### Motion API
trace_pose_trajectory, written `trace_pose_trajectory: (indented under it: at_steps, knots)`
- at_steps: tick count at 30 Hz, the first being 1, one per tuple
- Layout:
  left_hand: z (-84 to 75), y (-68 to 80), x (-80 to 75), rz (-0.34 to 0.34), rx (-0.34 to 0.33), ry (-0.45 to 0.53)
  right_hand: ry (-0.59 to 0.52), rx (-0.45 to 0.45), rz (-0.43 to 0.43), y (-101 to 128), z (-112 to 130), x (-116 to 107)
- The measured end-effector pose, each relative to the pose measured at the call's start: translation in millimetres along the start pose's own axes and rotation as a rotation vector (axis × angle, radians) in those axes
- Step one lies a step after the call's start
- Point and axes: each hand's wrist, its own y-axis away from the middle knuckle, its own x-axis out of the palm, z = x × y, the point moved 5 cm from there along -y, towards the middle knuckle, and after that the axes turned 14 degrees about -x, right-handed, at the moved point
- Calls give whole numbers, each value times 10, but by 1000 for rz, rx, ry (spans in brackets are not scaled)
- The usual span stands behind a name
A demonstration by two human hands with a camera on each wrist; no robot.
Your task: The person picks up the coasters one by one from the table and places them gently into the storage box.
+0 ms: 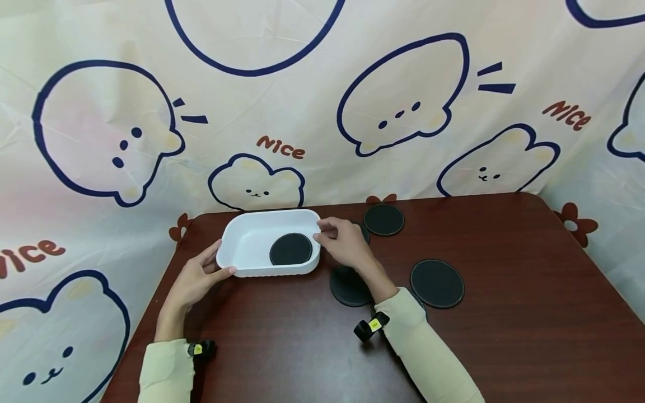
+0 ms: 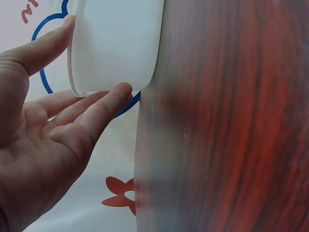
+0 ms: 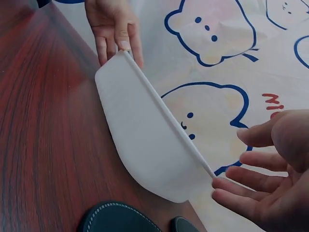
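A white rectangular tray sits at the back left of the brown table, with one black round coaster lying inside it. My left hand touches the tray's left end, thumb on the outer wall and straight fingers at the rim. My right hand is at the tray's right end, and its straight fingertips meet the rim corner of the tray. Neither hand curls round anything.
Black coasters lie loose on the table: one at the back, one at centre right, one under my right wrist, others partly hidden by hand and sleeve. A cartoon-print cloth hangs behind the table.
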Motion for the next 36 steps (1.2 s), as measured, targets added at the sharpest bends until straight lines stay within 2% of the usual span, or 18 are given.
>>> trace_pose_trajectory:
  at_steps: [8,13,19,36]
  knots:
    - [-6,23,7,-2,5,-2,-384,116,99,76,-189,-143]
    - [-8,24,10,-4,10,0,-496,142,124,132,-288,-299]
    - [-6,21,3,-7,14,-2,-544,141,122,204,-362,-503]
    - [5,1,-6,0,7,4,-495,168,131,447,-624,-1002]
